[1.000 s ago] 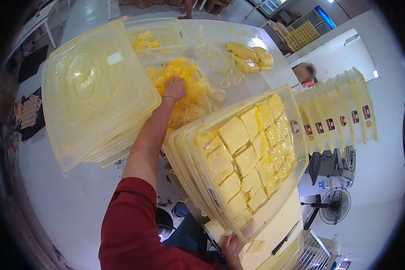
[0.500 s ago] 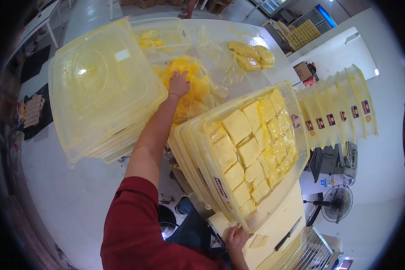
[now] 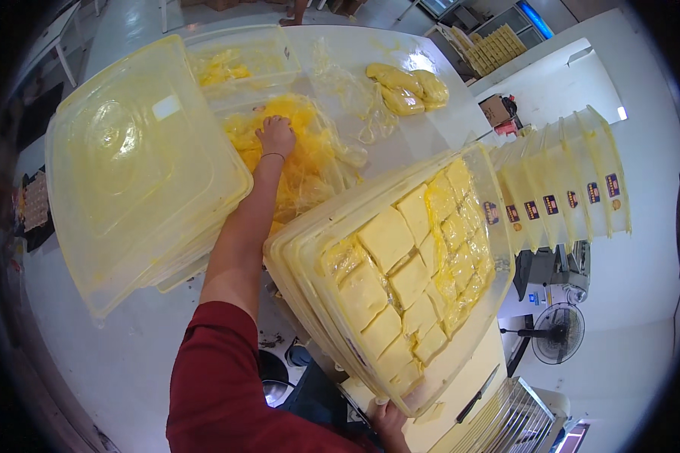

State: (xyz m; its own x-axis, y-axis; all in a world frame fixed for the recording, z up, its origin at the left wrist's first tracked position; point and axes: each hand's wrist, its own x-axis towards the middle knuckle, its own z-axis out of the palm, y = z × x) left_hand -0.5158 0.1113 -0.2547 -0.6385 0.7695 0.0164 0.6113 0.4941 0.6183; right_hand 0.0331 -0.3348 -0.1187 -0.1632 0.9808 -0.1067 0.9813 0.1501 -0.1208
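My left hand [image 3: 275, 137] reaches into a heap of crumpled yellow plastic film [image 3: 306, 174], its fingers curled into it. My right hand [image 3: 386, 421] grips the near lower corner of a stack of translucent plastic containers [image 3: 295, 275]. The top container holds pale yellow square slabs [image 3: 385, 234], some under glossy film. Left of my left arm lies another stack of lidded translucent containers [image 3: 140, 196]. Behind the heap is an open container [image 3: 272, 64] with yellow scraps.
Yellow bagged lumps [image 3: 408, 90] and clear bags lie on the white table [image 3: 453, 121]. Nested containers [image 3: 555, 185] stand at right. A knife [image 3: 476, 396] lies on a pale board [image 3: 472, 362] beside a wire rack [image 3: 499, 423]. Also visible are a fan [image 3: 557, 332] and another person's leg [image 3: 298, 15].
My left hand's fingers have curled more into the film. The left container stack appears slightly nearer and further left, with the view shifted a little. My right hand stays at the container's corner.
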